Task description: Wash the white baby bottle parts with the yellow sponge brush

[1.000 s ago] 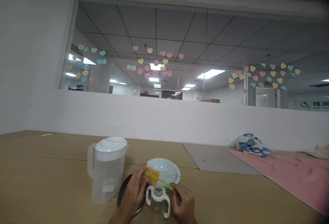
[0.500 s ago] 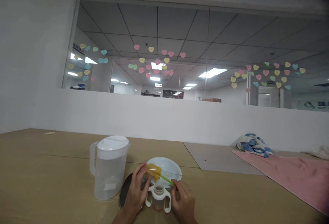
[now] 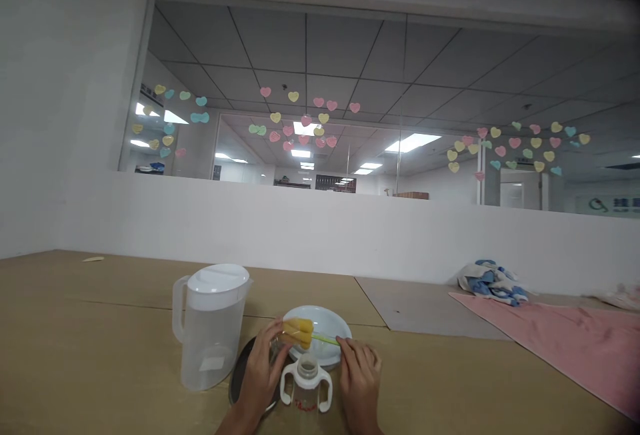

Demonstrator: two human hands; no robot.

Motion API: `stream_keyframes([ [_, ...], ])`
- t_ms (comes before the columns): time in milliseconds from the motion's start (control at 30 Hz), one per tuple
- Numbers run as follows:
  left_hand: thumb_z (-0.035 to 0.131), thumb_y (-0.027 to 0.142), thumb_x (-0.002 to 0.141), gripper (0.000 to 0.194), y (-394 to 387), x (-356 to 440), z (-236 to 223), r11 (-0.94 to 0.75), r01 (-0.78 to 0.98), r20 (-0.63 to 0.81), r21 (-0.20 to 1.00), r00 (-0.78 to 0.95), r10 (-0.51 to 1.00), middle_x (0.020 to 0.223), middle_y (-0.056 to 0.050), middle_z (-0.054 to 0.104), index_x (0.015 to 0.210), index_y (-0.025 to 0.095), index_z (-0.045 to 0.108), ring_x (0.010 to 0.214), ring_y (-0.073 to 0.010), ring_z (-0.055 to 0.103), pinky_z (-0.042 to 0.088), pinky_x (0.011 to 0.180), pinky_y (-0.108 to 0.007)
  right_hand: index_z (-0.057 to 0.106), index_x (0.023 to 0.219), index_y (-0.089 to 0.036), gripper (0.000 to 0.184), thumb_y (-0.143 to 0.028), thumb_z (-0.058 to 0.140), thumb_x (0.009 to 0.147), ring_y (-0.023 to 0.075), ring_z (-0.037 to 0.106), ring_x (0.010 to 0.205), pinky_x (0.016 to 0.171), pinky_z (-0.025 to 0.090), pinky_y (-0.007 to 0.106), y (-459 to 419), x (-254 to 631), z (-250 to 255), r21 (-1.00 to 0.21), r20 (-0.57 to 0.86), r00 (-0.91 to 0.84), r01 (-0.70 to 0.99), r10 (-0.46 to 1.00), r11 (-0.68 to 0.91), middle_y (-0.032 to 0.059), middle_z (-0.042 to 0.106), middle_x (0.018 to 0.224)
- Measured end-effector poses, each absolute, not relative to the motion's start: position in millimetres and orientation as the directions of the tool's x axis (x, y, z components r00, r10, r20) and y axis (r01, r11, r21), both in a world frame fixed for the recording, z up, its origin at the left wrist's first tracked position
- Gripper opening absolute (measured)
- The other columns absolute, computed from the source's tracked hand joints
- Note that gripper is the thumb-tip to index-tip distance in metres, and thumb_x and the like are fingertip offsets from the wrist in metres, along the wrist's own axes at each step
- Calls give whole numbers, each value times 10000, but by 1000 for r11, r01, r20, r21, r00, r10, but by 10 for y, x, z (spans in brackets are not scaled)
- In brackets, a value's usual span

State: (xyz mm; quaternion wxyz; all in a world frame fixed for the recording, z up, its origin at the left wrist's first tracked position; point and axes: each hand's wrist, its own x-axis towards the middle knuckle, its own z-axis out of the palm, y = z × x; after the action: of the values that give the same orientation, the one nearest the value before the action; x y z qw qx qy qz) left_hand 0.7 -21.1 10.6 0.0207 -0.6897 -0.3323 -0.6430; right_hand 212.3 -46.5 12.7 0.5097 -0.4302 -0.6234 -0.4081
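Observation:
My left hand point(image 3: 263, 365) is closed around what looks like a clear plastic cover point(image 3: 285, 335), partly hidden by the fingers. A yellow, lobed sponge head point(image 3: 301, 332) sits partly inside it. From the sponge a thin green handle point(image 3: 326, 339) runs right, its end pinched between the thumb and fingers of my right hand point(image 3: 361, 375); together they look like a sponge bottle brush. Between my wrists stands an uncapped clear baby bottle point(image 3: 306, 395), upright, with a white two-handled collar point(image 3: 306, 379) and red print. Neither hand touches the bottle.
A white plate or shallow bowl point(image 3: 333, 322) lies behind the hands. A dark round dish point(image 3: 240, 375) is partly under my left hand. The lidded translucent pitcher point(image 3: 213, 335) stands left. At right lie a pink cloth point(image 3: 565, 335) and a crumpled blue-white cloth point(image 3: 493, 282).
My right hand has shifted slightly right and up, and the green handle now lies closer to level. The yellow sponge has turned a little. The bottle and pitcher stay put.

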Motion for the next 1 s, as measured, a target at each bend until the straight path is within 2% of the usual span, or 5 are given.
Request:
stream_keyframes([
  [267,406,512,837,424,-217,15,137,-578,165,599,799,-142,788,791,-52,676,1081,169,452,652,-196,658,553,601,-328,636,1002,-203,306,-132,366,877,156,602,817,809,377,328,-479,2120,148,147,979,-188,922,83,358,59,666,856],
  [333,381,483,858,419,-214,14,130,-598,206,628,774,-130,767,823,-60,677,1128,167,435,660,-188,659,553,607,-322,636,1001,-198,303,-126,368,879,152,600,812,790,377,316,-488,2112,156,145,979,-188,921,85,363,59,667,850],
  [467,379,356,886,325,-217,19,125,-729,443,826,522,-48,562,1194,-102,563,1156,195,461,1064,-200,569,510,861,-355,637,994,-185,282,-139,382,883,153,592,790,746,376,304,-487,2115,147,101,983,-147,932,109,348,66,665,852],
  [667,360,256,886,284,-179,-25,115,-649,691,919,319,-59,389,1214,-92,500,1069,227,575,1131,-223,501,467,924,-396,633,1010,-191,271,-202,384,903,168,578,767,718,377,302,-445,2154,103,51,989,-94,943,116,329,70,663,840],
  [1000,363,26,757,473,52,-143,-17,-422,837,723,350,45,689,1217,-91,496,1145,220,552,1105,-229,492,417,930,-409,625,999,-166,250,-223,400,904,180,553,748,708,339,298,-426,2156,105,8,988,-50,960,144,280,68,656,817],
])
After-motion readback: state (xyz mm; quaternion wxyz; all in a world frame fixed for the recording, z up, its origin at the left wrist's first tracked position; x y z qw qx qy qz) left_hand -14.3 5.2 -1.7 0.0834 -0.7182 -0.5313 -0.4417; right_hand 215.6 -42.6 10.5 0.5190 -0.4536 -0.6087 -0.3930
